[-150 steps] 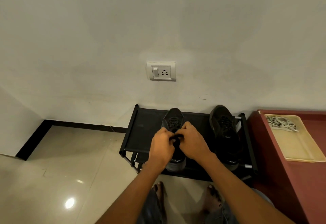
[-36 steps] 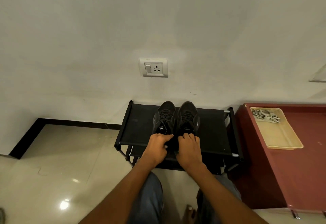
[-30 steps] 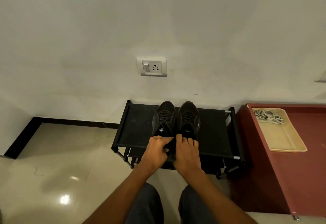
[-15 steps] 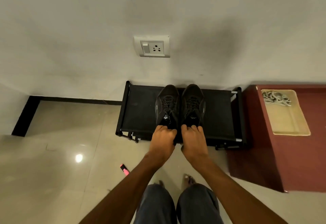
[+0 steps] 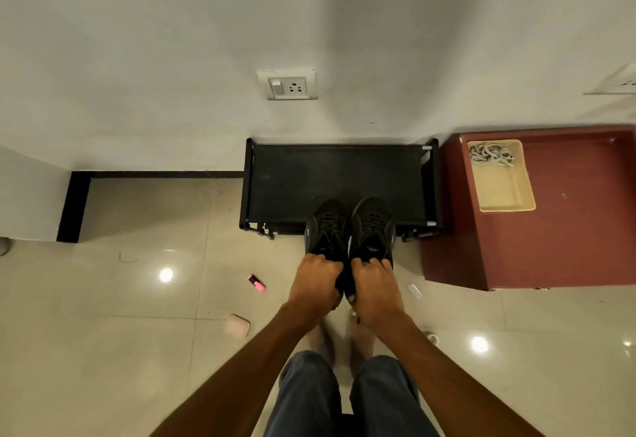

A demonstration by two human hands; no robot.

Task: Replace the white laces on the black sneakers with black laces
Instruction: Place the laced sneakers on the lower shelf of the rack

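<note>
Above the shoe rack's (image 5: 275,189) front edge, both hands' fingers (image 5: 321,263) grip the black sneakers (image 5: 347,230), toes pointing wallward.

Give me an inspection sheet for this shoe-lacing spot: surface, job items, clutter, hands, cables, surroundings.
Surface: black shoe rack against the wall, top bare where visible; glossy tiled floor.
Job's things: left sneaker and right sneaker, side by side, dark laces in both; white laces heaped in the beige tray.
Clutter: pink marker, pink pad, small white piece, all on the floor.
Hands: left hand grips the left sneaker's heel end; right hand grips the right one's.
Cables: nothing seen.
Surroundings: wall socket; maroon cabinet carrying the tray.
</note>
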